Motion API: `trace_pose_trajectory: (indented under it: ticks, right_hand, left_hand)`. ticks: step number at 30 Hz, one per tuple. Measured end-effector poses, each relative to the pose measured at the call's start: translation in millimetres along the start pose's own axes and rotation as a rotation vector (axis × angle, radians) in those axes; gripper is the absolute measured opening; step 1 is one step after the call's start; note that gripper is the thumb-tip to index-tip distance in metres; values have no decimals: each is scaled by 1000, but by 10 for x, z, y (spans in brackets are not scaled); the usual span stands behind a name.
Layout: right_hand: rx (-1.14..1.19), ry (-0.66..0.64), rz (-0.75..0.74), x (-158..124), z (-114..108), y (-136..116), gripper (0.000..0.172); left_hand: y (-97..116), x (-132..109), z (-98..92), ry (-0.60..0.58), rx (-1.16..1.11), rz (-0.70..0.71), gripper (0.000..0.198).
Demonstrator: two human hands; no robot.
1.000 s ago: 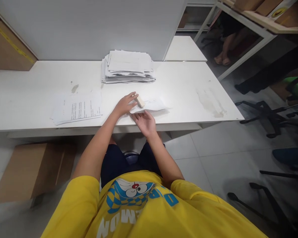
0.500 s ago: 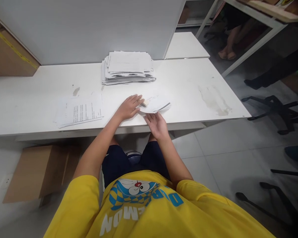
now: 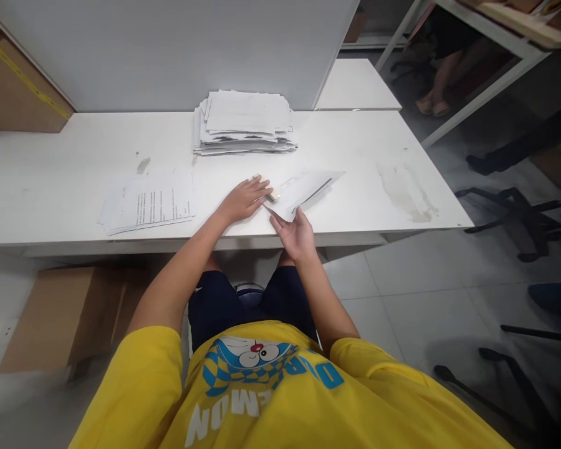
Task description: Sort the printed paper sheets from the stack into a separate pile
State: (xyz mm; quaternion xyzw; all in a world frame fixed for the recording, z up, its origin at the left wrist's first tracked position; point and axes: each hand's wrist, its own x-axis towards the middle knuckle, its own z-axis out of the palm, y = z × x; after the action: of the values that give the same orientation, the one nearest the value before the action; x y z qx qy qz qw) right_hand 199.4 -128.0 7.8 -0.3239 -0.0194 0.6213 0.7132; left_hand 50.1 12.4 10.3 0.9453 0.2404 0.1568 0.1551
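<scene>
My left hand (image 3: 247, 201) rests on the desk with its fingers over a small cream-coloured block (image 3: 274, 195), whose kind I cannot make out. The block sits at the left part of a white sheet of paper (image 3: 302, 190), and part of it is hidden under the fingers. My right hand (image 3: 297, 236) is at the desk's front edge, thumb above and fingers below, pinching the sheet's near edge. That sheet is bent, with its right side raised and a dark printed strip showing along it.
A thick stack of papers (image 3: 245, 121) stands at the back against a grey panel (image 3: 191, 50). Printed sheets (image 3: 154, 202) lie to the left. A stain (image 3: 409, 193) marks the white desk (image 3: 355, 149) at right. Cardboard boxes (image 3: 51, 318) and other people's legs (image 3: 442, 81) are nearby.
The sheet's right side has risen and swung up to the right. My right thumb now closes over its near edge. My left hand stays nearly in place on the block.
</scene>
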Motion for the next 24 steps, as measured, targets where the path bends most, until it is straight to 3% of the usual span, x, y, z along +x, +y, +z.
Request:
trace_pose_trajectory:
  ticks: [8,13,16,19,22,24]
  right_hand:
    - [-14,-1,65,-49,-6,-120,37]
    - [-64,165,51,122,78,-116,23]
    - [-125,163,18,206,87,-91,26]
    - [-279,170,-272,279,41,-180,29]
    - [-618,277,-753,448,73,-440,38]
    - [-881,346,-1061,671,243,-661,50]
  left_hand:
    - [60,59,24,-2,55,-96,60]
    - [8,59,87,49,21,-73,63]
    - [-31,39,111,66,4,-23,62]
    - [-44,9,127,100,-20,10,59]
    - [-52,-18,135,139,-75,7,53]
    - [-66,-28,140,143,-109,3,50]
